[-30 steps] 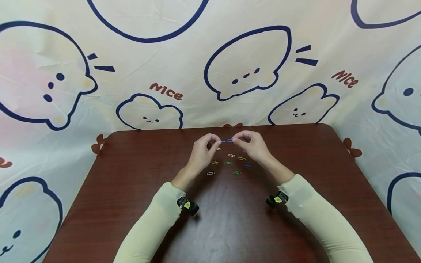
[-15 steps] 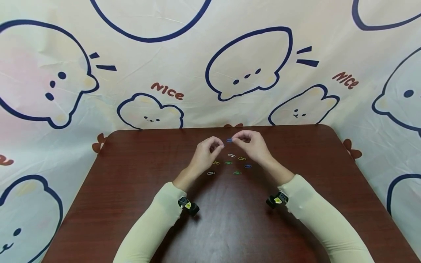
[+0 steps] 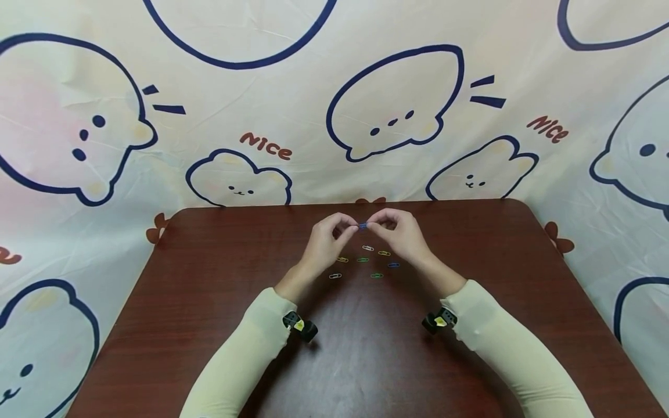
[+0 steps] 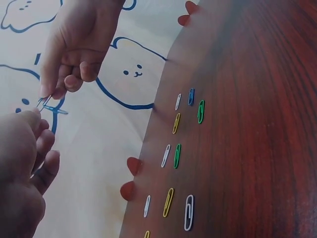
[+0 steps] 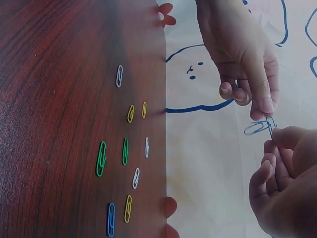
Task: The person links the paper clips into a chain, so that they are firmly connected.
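Above the far part of the table, both hands meet at a small pair of blue paper clips (image 3: pixel 363 226). My left hand (image 3: pixel 328 239) pinches one end between thumb and fingertips. From the other side my right hand (image 3: pixel 401 232) pinches too, thumb against forefinger. The right wrist view has one clip (image 5: pixel 255 129) sticking out sideways where the fingertips come together, crossing a second clip (image 5: pixel 271 124) partly covered by them. The same sideways clip (image 4: pixel 55 110) appears in the left wrist view, between my left hand (image 4: pixel 22 163) and right hand (image 4: pixel 81 44).
Several loose paper clips lie spread on the dark wooden table (image 3: pixel 345 360) below the hands, among them a green clip (image 3: pixel 377 276), a blue clip (image 3: pixel 394 265), a yellow clip (image 3: pixel 384 253) and a white clip (image 3: pixel 335 276). A printed cloth (image 3: pixel 313 116) hangs behind the table's far edge.
My left hand came off the blue clips and drew slightly nearer, then moved back up to pinch them again. The right hand keeps its hold almost in place.
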The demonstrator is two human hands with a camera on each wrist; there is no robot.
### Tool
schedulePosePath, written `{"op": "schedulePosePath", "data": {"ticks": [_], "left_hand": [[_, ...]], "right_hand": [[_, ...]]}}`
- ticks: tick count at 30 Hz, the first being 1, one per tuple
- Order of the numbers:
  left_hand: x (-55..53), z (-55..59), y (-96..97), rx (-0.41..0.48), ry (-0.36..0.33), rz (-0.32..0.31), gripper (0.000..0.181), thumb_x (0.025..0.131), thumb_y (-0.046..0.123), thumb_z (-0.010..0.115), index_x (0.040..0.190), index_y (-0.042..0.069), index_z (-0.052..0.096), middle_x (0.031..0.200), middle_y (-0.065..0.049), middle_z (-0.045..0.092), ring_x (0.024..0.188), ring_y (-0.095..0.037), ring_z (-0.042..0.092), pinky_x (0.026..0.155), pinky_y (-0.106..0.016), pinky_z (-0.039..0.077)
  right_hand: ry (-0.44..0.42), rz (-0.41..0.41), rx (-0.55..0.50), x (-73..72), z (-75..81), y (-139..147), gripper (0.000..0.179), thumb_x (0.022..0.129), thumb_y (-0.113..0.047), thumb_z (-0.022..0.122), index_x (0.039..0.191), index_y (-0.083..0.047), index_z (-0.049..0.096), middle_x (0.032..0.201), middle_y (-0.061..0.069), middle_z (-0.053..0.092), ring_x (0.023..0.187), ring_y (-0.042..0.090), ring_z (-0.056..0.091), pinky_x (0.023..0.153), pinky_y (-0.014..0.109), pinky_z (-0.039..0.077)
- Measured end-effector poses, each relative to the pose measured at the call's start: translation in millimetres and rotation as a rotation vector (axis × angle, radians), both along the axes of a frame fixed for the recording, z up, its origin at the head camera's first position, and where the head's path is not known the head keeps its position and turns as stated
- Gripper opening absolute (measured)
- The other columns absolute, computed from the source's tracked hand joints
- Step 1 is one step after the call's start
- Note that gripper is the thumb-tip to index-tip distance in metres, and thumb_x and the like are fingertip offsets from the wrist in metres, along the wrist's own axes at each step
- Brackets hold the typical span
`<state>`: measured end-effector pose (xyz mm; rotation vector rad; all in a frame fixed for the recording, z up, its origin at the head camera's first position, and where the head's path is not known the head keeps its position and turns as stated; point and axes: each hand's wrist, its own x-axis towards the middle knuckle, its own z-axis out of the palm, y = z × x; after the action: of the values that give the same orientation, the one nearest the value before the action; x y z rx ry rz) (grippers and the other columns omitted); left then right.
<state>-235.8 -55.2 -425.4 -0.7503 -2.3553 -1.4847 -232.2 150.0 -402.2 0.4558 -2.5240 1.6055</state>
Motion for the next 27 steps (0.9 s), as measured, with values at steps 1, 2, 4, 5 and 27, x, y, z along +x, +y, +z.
{"op": "schedulePosePath", "data": {"ticks": [1,2,4,5,27], "left_hand": [[0.3,0.2,-0.2,0.002,-0.002,-0.001,0.007,0.098,0.008,0.069,0.102,0.003,0.069,0.088,-0.007,0.066,0.071,-0.018,0.055,0.065,-0.035,0.050],[0.7,0.4,-0.2,0.004,-0.003,-0.003,0.007,0.098,0.008,0.069,0.102,0.003,0.069,0.087,-0.007,0.066,0.070,-0.018,0.055,0.064,-0.036,0.050],[1.0,0.4,-0.5,0.009,-0.002,-0.006,0.006,0.098,0.008,0.068,0.101,0.002,0.070,0.086,-0.007,0.066,0.070,-0.018,0.054,0.064,-0.037,0.049],[1.0,0.5,-0.7,0.011,0.000,-0.007,0.006,0.098,0.008,0.068,0.101,0.002,0.070,0.086,-0.007,0.066,0.070,-0.018,0.054,0.064,-0.038,0.049],[0.5,1.6,-9.0,-0.005,0.047,0.023,0.005,0.099,0.006,0.065,0.098,0.001,0.066,0.085,-0.007,0.062,0.073,-0.017,0.057,0.064,-0.028,0.047]], "right_hand": [[0.003,0.002,0.001,0.4,0.0,-1,0.010,0.095,-0.017,0.074,0.097,-0.007,0.075,0.088,0.006,0.071,0.075,0.022,0.060,0.063,0.028,0.049],[0.008,0.004,0.004,0.8,-0.1,-1,0.010,0.095,-0.017,0.074,0.097,-0.007,0.075,0.089,0.006,0.072,0.075,0.022,0.060,0.063,0.028,0.049],[0.015,0.006,0.009,1.2,-0.6,-2,0.010,0.095,-0.016,0.074,0.098,-0.006,0.075,0.089,0.006,0.072,0.076,0.021,0.060,0.065,0.028,0.049],[0.020,0.009,0.012,1.5,-0.8,-2,0.011,0.096,-0.016,0.073,0.098,-0.006,0.075,0.090,0.007,0.072,0.076,0.020,0.061,0.065,0.028,0.049],[-0.026,-0.023,0.004,-5.5,-10.9,21,0.022,0.095,-0.019,0.075,0.108,-0.002,0.075,0.099,0.007,0.074,0.082,0.020,0.064,0.066,0.025,0.050]]}}
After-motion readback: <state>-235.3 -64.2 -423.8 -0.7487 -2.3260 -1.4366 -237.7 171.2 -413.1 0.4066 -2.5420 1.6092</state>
